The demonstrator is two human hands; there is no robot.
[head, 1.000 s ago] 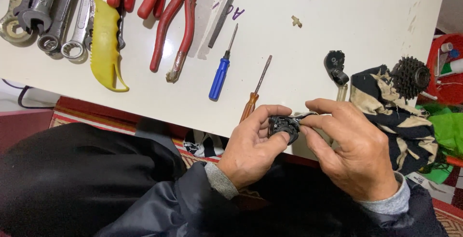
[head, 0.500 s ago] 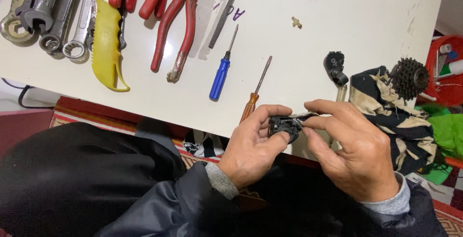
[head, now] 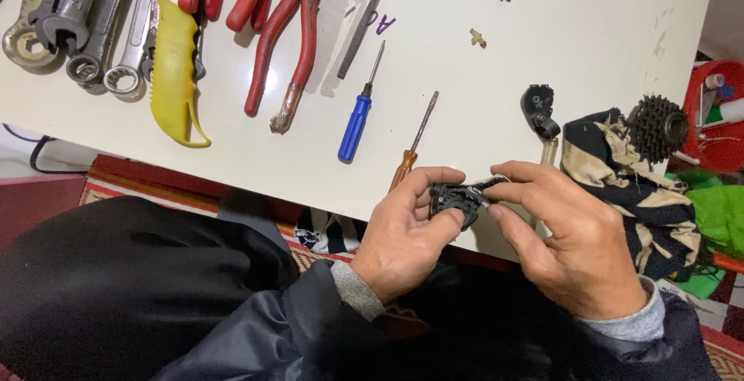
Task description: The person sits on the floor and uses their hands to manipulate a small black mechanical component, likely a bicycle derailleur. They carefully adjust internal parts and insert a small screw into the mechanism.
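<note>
Both hands pinched a small black part (head: 457,197) at the tabletop's (head: 589,32) near edge: the left hand (head: 407,230) curled closed around it, the right hand's (head: 570,237) fingertips (head: 496,193) closed on its end.

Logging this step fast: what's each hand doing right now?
Left hand: closed, gripping the small black part.
Right hand: fingers pinching the same part.
</note>
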